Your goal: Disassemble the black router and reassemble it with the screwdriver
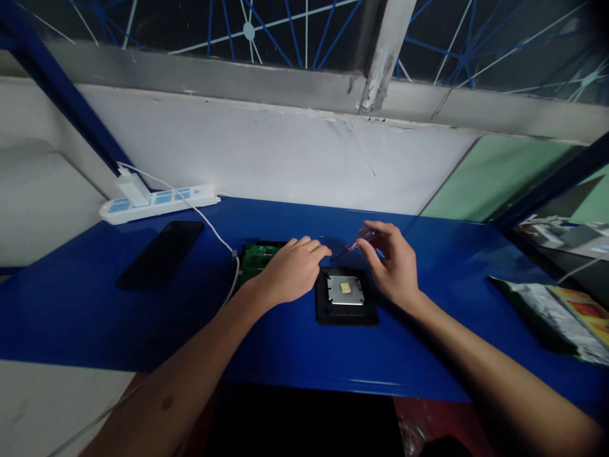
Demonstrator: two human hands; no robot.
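My right hand (392, 263) pinches the purple see-through handle of a slim screwdriver (360, 241), whose dark tip slants down to the left, close to the table. My left hand (297, 270) reaches towards that tip, its fingers bent and close together; anything between them is hidden or too small to make out. Just below both hands lies a black square casing (352, 316) with a silver metal plate (356, 293) set in it. A small cream-coloured square pad (345, 287) sits on the plate. Partly behind my left hand is a green circuit board (254, 259).
On the blue table (295, 349), a black phone (162, 254) lies at the left. A white power strip (185, 198) with a plugged-in charger (134, 188) stands behind it. The white cable (204, 219) runs past the board. A foil packet (554, 317) lies at the right.
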